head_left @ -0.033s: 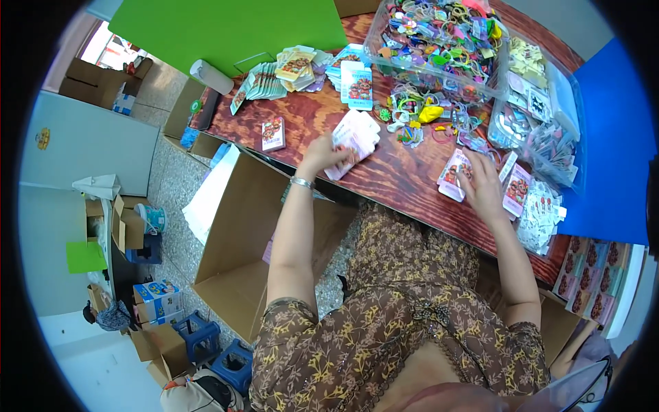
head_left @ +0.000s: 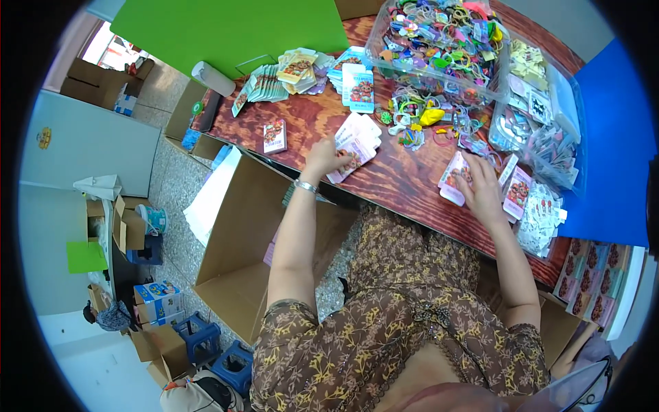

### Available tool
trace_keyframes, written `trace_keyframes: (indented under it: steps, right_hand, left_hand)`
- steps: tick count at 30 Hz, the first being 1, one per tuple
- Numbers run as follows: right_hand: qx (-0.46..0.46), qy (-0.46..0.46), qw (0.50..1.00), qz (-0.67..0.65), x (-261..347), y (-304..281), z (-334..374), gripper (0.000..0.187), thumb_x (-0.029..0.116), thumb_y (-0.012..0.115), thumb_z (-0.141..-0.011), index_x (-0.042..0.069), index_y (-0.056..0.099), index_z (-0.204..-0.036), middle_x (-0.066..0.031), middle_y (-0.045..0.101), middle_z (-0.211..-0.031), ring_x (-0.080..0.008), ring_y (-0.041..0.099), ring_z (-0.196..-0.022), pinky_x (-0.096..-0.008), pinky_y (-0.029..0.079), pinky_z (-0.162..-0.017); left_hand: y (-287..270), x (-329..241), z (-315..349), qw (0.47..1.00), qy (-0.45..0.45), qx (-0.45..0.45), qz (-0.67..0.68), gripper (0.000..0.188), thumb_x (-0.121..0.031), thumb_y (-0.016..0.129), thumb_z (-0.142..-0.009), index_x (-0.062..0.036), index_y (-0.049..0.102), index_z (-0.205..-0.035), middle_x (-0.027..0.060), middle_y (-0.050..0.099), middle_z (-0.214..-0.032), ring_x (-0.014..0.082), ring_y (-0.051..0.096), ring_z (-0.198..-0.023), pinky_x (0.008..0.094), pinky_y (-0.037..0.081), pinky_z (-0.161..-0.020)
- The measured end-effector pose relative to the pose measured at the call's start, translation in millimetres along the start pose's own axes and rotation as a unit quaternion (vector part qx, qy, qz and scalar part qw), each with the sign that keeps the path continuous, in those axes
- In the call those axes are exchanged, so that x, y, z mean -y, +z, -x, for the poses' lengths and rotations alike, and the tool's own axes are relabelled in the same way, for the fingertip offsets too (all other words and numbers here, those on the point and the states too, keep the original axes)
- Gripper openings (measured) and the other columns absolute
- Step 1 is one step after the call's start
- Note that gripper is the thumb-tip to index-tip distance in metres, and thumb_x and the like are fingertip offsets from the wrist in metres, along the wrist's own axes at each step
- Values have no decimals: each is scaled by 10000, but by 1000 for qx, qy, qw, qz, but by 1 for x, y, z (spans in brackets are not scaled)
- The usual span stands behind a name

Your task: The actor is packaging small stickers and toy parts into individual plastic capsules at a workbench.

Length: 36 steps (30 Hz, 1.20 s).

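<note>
A wood-grain table (head_left: 405,185) is crowded at the back with trinkets (head_left: 429,113). On its near half, thin pink cards (head_left: 358,147) with white edges and red cartoon figures are loosely fanned; their near end is touched by the curled left hand (head_left: 325,158). More pink cards (head_left: 450,177) are partly covered by the bent right hand (head_left: 482,185). Whether either grips cannot be told. Compared with earlier, more printed card face is exposed beside the left fingers.
</note>
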State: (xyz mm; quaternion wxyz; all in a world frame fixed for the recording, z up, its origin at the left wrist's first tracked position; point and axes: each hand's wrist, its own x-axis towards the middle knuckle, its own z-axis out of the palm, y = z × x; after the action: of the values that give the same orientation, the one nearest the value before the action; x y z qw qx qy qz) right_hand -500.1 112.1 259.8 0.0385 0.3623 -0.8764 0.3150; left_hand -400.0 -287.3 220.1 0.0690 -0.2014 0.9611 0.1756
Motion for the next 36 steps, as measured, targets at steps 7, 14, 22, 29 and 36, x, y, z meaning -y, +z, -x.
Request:
trace_keyframes:
  steps: [7,14,22,29,36]
  right_hand:
    - [4,-24,1000,0,7,6,-3,524,138,709,-902,51,538,-1389,-182,568,-1300,-371,565,-1192,-440,473,-993]
    - [-19,-49,999,13,11,20,-5,541,115,721,-876,48,535,-1380,-187,565,-1303,-371,567,-1194,-446,483,-993]
    - [38,-57,993,-99,27,67,-33,609,168,720,-879,50,481,-1428,-218,524,-1359,-409,528,-1247,-470,449,-1049]
    - [60,-90,971,-215,51,138,-49,1020,258,788,-800,32,172,-1582,-314,319,-1509,-472,354,-1400,-491,322,-1157]
    - [26,-71,966,-248,50,109,-67,1106,139,801,-798,96,53,-1612,-275,449,-1445,-404,461,-1355,-470,373,-1132]
  left_hand:
    - [17,-9,-4,999,-31,10,11,876,-551,930,-535,88,596,-1032,285,670,-1062,385,683,-1015,450,549,-858]
    - [12,-38,16,996,62,-58,17,690,-443,923,-588,40,613,-972,272,676,-993,381,685,-975,474,539,-798]
    - [1,-75,41,990,136,-44,-16,548,-201,843,-722,-72,484,-1115,167,660,-971,387,667,-942,498,531,-729]
    - [7,-72,44,978,199,-63,9,591,-240,842,-731,-90,515,-1200,165,647,-1055,388,655,-997,490,538,-756]
    - [3,-76,40,964,250,-58,75,256,-193,779,-821,-36,642,-970,155,689,-784,357,704,-760,447,538,-651]
